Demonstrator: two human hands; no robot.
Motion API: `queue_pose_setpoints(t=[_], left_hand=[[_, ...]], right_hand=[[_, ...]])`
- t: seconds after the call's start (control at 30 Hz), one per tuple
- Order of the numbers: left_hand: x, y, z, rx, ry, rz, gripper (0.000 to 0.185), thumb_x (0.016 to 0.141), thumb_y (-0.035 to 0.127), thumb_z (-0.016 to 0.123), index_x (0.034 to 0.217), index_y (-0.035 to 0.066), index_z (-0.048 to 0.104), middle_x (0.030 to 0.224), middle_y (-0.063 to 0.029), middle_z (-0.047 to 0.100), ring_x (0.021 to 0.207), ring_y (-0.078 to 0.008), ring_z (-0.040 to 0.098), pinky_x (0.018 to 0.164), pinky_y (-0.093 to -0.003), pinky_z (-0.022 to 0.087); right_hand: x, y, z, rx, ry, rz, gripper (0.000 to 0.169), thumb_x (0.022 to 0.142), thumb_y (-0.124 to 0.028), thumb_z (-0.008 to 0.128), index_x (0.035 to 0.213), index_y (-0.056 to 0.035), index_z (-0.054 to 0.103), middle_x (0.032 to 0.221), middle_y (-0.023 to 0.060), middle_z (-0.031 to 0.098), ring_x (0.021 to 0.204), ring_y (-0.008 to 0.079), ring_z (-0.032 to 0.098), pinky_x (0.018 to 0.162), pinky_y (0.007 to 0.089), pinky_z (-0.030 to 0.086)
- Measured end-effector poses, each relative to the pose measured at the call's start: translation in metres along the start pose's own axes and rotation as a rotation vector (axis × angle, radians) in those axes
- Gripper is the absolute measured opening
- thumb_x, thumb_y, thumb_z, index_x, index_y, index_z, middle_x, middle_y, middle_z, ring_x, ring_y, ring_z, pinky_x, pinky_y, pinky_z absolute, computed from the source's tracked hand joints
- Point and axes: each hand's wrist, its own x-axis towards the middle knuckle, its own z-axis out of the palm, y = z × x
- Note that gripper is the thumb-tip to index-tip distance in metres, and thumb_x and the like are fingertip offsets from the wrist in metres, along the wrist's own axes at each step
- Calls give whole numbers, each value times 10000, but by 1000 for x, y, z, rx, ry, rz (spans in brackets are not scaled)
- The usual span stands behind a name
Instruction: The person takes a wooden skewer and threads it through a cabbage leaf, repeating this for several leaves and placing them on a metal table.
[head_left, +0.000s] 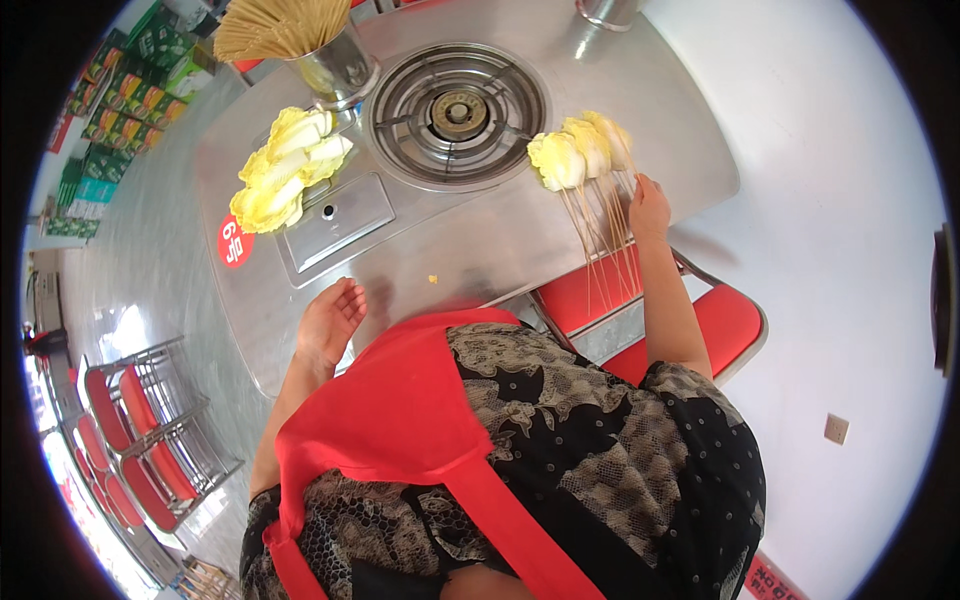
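Several yellow napa cabbage leaves on thin wooden skewers (588, 156) lie side by side at the right of the steel table (480, 232). Their bare sticks overhang the near edge. My right hand (649, 206) is closed on a skewer at the right end of this row, just below its leaf. My left hand (334, 319) hovers by the near edge, palm inward, fingers loosely curled around nothing. Loose cabbage leaves (285, 172) are piled at the left, partly over a metal panel (341, 221). A small yellow scrap (433, 279) lies near the front edge.
A round gas burner (459, 112) is set into the table's middle. Behind the leaf pile stands a steel pot (337, 67) packed with skewers. Another metal container (607, 11) is at the far edge. Red folding chairs (592, 292) sit under the right side, beside a white wall (825, 225).
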Motion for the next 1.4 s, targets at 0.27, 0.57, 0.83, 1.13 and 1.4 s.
queue_pose_setpoints(t=[0.27, 0.57, 0.83, 1.13, 1.4], left_hand=[[32, 11, -33, 129, 97, 164, 121, 845, 121, 515, 880, 11, 554, 808, -70, 583, 763, -169, 551, 725, -288, 445], [97, 101, -63, 1541, 821, 1081, 274, 737, 65, 573, 1011, 52, 583, 1031, -135, 589, 1003, -305, 520, 850, -375, 435], [139, 155, -13, 1727, 509, 967, 441, 749, -33, 459, 1180, 59, 476, 1206, -140, 495, 1153, -291, 426, 956, -370, 378], [123, 124, -8, 1484, 586, 857, 319, 737, 109, 600, 1049, 49, 562, 864, -123, 605, 829, -264, 577, 756, -367, 459], [54, 67, -68, 655, 305, 422, 331, 722, 89, 651, 1001, -55, 547, 767, -67, 570, 673, -133, 529, 577, -268, 437]], right_hand=[[-4, 11, -3, -169, -14, -48, 217, 827, -48, 472, 1000, -58, 602, 932, 142, 594, 890, 310, 569, 753, 388, 472], [16, -70, -54, 228, 71, 28, 236, 883, -67, 442, 1067, -34, 586, 909, 93, 609, 778, 186, 584, 687, 289, 466], [-12, -113, -38, 477, -92, -182, 225, 857, -14, 458, 1040, 0, 588, 804, 95, 603, 714, 177, 575, 653, 266, 453], [-46, -190, -43, 502, -569, -174, 211, 843, -49, 482, 1027, -37, 586, 682, 101, 577, 618, 199, 573, 571, 290, 451], [-86, -239, -6, 612, -952, -402, 132, 854, -124, 496, 857, -25, 584, 665, 132, 574, 567, 258, 570, 532, 342, 440]])
